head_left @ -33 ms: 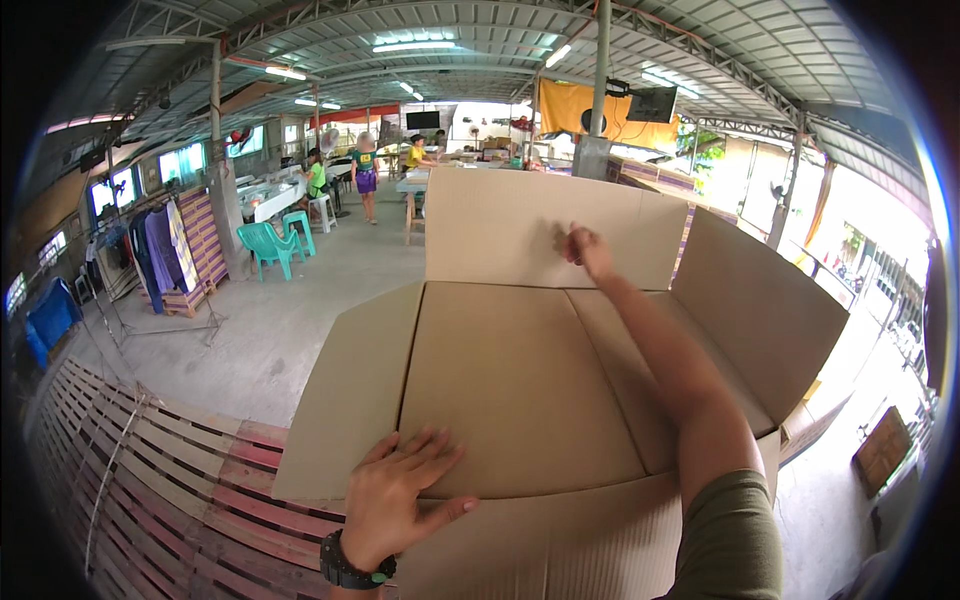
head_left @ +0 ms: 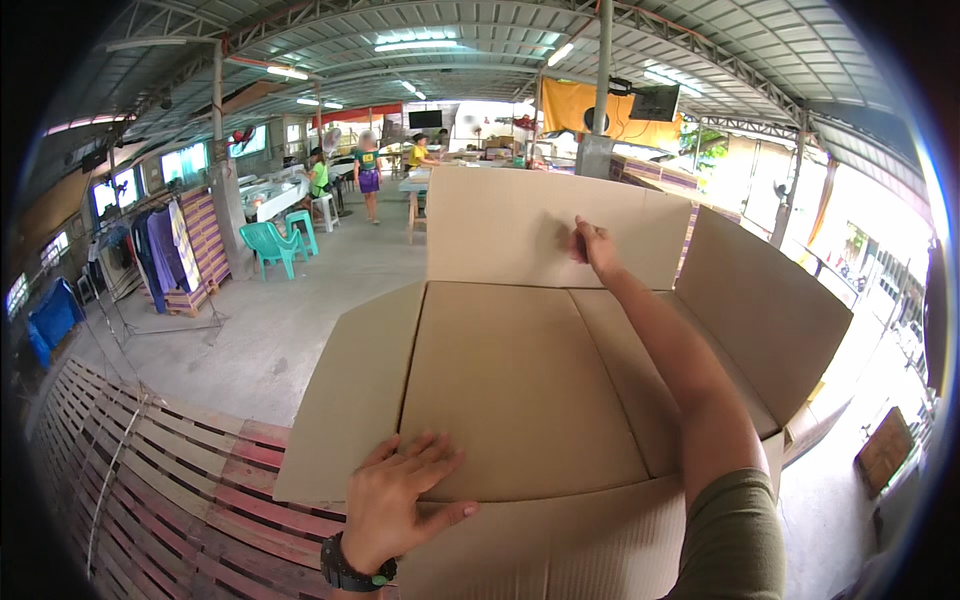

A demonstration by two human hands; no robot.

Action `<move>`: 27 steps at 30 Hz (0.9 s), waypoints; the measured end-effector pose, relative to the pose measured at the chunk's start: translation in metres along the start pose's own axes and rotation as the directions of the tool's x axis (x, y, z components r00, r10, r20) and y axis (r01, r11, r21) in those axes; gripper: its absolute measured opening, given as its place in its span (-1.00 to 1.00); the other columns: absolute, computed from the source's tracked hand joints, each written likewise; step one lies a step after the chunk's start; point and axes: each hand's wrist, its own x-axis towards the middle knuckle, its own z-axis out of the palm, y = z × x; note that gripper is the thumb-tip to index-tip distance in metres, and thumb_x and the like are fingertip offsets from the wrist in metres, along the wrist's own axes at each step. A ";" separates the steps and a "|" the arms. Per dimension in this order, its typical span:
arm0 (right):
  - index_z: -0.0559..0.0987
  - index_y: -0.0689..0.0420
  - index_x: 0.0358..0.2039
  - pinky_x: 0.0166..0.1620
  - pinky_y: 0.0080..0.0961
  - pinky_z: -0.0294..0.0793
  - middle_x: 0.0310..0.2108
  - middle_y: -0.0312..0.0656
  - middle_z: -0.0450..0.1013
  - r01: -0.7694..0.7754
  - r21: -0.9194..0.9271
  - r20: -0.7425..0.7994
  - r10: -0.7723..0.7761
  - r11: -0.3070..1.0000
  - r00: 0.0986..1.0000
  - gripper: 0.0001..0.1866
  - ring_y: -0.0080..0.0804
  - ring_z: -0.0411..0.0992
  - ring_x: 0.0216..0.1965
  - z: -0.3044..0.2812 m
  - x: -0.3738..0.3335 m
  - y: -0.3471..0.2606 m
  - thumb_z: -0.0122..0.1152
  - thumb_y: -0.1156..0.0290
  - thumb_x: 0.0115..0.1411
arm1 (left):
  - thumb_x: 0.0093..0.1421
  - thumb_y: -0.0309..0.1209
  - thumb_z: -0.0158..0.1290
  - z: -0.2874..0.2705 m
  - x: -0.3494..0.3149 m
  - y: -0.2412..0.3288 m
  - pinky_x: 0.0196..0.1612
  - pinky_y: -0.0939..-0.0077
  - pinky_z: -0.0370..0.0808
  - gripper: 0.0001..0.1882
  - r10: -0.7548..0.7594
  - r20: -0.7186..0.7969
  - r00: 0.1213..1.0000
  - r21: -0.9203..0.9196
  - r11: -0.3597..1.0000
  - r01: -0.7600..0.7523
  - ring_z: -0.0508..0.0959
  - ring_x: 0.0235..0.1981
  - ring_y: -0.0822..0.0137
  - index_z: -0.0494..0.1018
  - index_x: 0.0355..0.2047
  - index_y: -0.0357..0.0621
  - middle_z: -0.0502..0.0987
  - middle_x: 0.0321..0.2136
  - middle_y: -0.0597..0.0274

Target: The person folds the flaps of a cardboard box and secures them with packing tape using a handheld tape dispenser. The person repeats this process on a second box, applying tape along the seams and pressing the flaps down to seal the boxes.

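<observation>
A large brown cardboard box (head_left: 510, 390) lies before me, its top panels folded down flat. My left hand (head_left: 402, 495), with a dark watch at the wrist, rests spread over the near left corner, where the near panel (head_left: 560, 545) meets the top. My right hand (head_left: 593, 248) reaches across to the upright far flap (head_left: 500, 225). Its fingers are curled with the thumb up; whatever they may hold is hidden. The right flap (head_left: 765, 310) also stands up, while the left flap (head_left: 350, 390) slopes outward.
Wooden pallets (head_left: 200, 480) cover the floor at the lower left. Clothes hang on a rack (head_left: 165, 250) beyond them. Green plastic chairs (head_left: 275, 248), work tables (head_left: 275, 195) and several people are farther back. A brown board (head_left: 885, 440) leans at the right.
My right hand has shifted slightly by the far flap and its curled fingers show more sharply. My left hand and the box look almost unchanged.
</observation>
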 end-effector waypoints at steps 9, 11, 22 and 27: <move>0.50 0.21 -0.51 -0.31 -0.39 0.37 -0.54 -0.11 0.42 0.117 -0.293 0.170 -0.068 0.949 0.983 -0.67 -0.31 0.38 -0.47 0.030 -0.014 0.055 0.05 0.15 0.08 | -0.20 -0.29 0.26 0.015 -0.013 -0.006 -0.21 0.36 0.42 -0.72 -0.069 -0.285 0.956 -0.163 0.986 0.023 0.54 -0.27 0.20 0.57 -0.46 -0.14 0.56 -0.38 0.20; 0.52 0.20 -0.44 -0.24 -0.30 0.39 -0.46 -0.04 0.44 0.427 -0.592 0.197 -0.391 0.683 0.899 -0.71 -0.19 0.41 -0.39 0.045 -0.023 0.042 0.13 0.19 0.04 | -0.20 -0.32 0.25 0.012 -0.014 -0.006 -0.25 0.40 0.42 -0.77 -0.078 -0.312 0.947 -0.164 0.986 0.027 0.54 -0.34 0.22 0.57 -0.49 -0.13 0.55 -0.44 0.23; 0.54 0.23 -0.32 -0.18 -0.31 0.40 -0.36 0.06 0.48 0.221 -0.608 0.218 -0.107 0.763 0.970 -0.60 -0.06 0.45 -0.30 0.029 -0.023 0.042 0.05 0.11 0.08 | -0.17 -0.40 0.17 0.017 -0.016 -0.001 -0.37 0.45 0.39 -0.87 -0.068 -0.347 0.935 -0.143 0.990 0.019 0.48 -0.46 0.28 0.56 -0.53 -0.08 0.53 -0.51 0.29; 0.56 0.17 -0.28 -0.07 -0.25 0.36 -0.26 0.00 0.48 0.159 -0.731 0.262 0.058 0.664 0.963 -0.47 -0.07 0.42 -0.17 0.042 -0.014 0.046 -0.09 -0.06 0.11 | -0.12 -0.40 0.12 0.014 -0.017 0.000 -0.36 0.43 0.37 -0.89 -0.066 -0.336 0.939 -0.104 0.994 0.033 0.47 -0.43 0.25 0.56 -0.52 -0.08 0.52 -0.49 0.27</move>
